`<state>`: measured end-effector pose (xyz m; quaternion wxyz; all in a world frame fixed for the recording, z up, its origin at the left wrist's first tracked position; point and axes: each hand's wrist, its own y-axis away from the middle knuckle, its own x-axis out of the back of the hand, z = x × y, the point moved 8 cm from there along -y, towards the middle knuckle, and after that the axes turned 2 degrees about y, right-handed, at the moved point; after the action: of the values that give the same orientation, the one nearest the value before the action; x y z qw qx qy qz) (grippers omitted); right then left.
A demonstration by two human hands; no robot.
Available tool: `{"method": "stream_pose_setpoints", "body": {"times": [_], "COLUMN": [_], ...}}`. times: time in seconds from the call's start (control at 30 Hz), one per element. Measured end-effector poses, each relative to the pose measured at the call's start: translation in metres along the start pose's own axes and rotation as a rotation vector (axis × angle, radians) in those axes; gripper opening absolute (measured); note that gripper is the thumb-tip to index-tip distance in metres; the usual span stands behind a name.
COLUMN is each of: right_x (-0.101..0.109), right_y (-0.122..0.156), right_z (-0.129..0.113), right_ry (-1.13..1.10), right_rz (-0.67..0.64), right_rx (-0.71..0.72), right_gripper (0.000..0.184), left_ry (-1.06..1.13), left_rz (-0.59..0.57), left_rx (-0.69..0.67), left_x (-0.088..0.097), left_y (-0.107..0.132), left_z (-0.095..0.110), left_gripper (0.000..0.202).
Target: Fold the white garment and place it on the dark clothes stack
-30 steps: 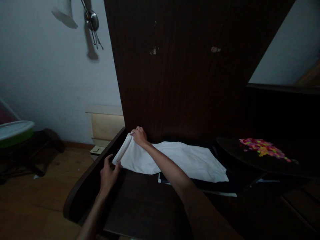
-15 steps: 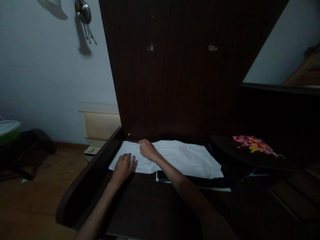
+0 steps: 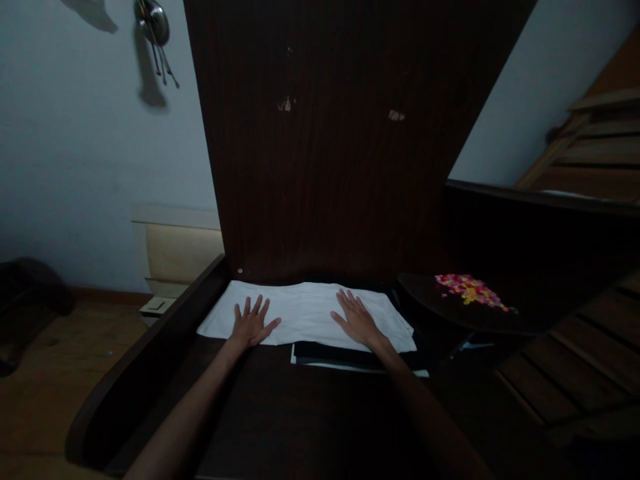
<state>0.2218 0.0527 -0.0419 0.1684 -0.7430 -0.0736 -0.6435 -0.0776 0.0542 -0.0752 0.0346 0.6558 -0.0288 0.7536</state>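
Note:
A white cloth [image 3: 300, 310], folded into a long strip, lies across the back of a dark wooden desktop [image 3: 290, 413]. My left hand [image 3: 250, 323] rests flat on its left part, fingers spread. On the right part my right hand [image 3: 356, 320] is laid out flat too, fingers stretched toward the back panel. Neither hand grips the cloth. Under the cloth's right half, dark folded fabric [image 3: 345, 355] shows, with a thin white edge below it. What kind of garment the cloth is, I cannot tell.
A tall dark wooden panel [image 3: 320, 167] rises behind the cloth. A raised side board [image 3: 145, 360] bounds the desktop on the left. To the right, a dark rounded shelf [image 3: 420, 293] carries a pile of small pink and yellow pieces [image 3: 470, 291]. Wooden slats [image 3: 575, 367] lie beyond.
My right hand has moved from the cloth's left part to its right part and flattened. My left hand has spread its fingers on the cloth. The view has turned slightly right.

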Motion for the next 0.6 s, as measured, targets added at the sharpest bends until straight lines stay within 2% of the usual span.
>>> {"method": "stream_pose_setpoints", "body": {"times": [0.07, 0.13, 0.2, 0.3, 0.4, 0.53, 0.6], "right_x": [0.000, 0.000, -0.001, 0.000, 0.003, 0.016, 0.026], "right_y": [0.000, 0.002, 0.003, 0.004, 0.004, 0.009, 0.015], "right_z": [0.005, 0.011, 0.015, 0.018, 0.022, 0.020, 0.003], "right_ry": [0.011, 0.028, 0.043, 0.044, 0.028, 0.051, 0.056], "right_rz": [-0.015, -0.030, -0.043, -0.046, -0.052, -0.007, 0.074], "right_rx": [-0.048, -0.110, -0.146, -0.144, -0.148, -0.164, -0.050], "right_gripper": [0.069, 0.067, 0.067, 0.067, 0.069, 0.070, 0.064], "left_ry": [0.023, 0.069, 0.115, 0.109, 0.074, 0.103, 0.156], "left_rz": [0.061, 0.148, 0.183, 0.152, 0.124, 0.058, 0.068], "left_rx": [-0.034, -0.124, -0.227, -0.310, -0.331, -0.324, -0.372], "left_x": [0.002, 0.002, -0.003, -0.017, -0.021, -0.015, -0.005], "left_y": [0.003, 0.009, 0.015, 0.021, 0.023, 0.025, 0.032], "left_z": [0.007, 0.022, 0.039, 0.054, 0.054, 0.048, 0.051], "left_gripper": [0.077, 0.066, 0.060, 0.058, 0.059, 0.066, 0.064]}}
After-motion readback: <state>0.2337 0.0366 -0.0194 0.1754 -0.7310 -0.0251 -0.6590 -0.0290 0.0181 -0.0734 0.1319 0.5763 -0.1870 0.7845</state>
